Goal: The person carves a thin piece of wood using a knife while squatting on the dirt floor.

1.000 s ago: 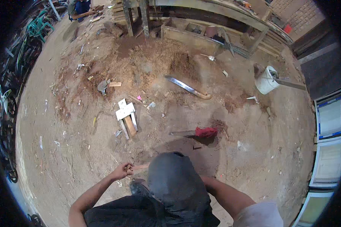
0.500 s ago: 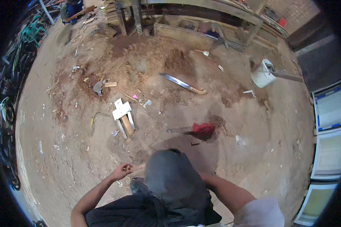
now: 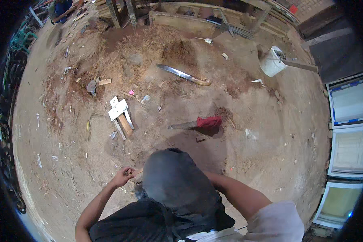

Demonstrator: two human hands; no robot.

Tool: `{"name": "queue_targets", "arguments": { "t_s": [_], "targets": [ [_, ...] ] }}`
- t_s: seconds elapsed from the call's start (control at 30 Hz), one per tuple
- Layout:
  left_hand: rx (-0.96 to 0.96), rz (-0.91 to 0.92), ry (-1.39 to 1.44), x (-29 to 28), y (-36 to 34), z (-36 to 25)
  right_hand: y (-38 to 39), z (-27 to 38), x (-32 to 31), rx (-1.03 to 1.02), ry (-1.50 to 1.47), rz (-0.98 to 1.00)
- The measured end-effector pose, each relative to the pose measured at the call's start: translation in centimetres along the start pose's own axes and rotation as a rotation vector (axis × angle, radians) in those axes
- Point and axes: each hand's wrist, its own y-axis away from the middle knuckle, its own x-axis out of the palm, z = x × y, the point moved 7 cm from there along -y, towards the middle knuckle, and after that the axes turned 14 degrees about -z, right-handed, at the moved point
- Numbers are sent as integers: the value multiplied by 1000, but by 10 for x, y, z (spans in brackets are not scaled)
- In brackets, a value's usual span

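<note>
My left hand (image 3: 123, 176) is beside my raised, dark-clothed knee (image 3: 177, 177), its fingers pinched on a thin pale wooden strip (image 3: 137, 172). The strip's other end passes out of sight behind the knee. My right forearm (image 3: 234, 189) reaches in behind that same knee, which hides my right hand. Beyond the knee, on the dirt, lies a blade with a red cloth-wrapped handle (image 3: 209, 123). A large machete (image 3: 185, 75) with a wooden handle rests farther off. Ahead of my left hand, white pieces (image 3: 118, 109) lie over wooden strips (image 3: 125, 124).
A white bucket (image 3: 272, 62) with a wooden bar across it stands at the far right. Framed panels (image 3: 348, 151) line the right side. Sawdust, wood chips and litter are scattered over the dirt floor (image 3: 270, 161). A wooden trough (image 3: 181, 22) runs along the back.
The view has shifted, so things on the ground appear higher and slightly left. My left hand keeps its pinch on the strip, less of which shows now. My right hand stays hidden.
</note>
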Motion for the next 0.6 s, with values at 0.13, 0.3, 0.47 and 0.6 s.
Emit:
{"name": "queue_targets", "arguments": {
  "t_s": [0.13, 0.3, 0.47, 0.6],
  "targets": [
    [6, 15, -2, 5, 0, -7, -2, 0, -1, -1, -11, -3],
    [-20, 22, 15, 5, -2, 0, -5, 1, -1, -4, -15, 3],
    [19, 16, 19, 6, -3, -8, -6, 0, -4, 0, -20, 1],
    [20, 38, 19, 7, -3, -5, -7, -2, -4, 9, -26, 4]
  ]
}}
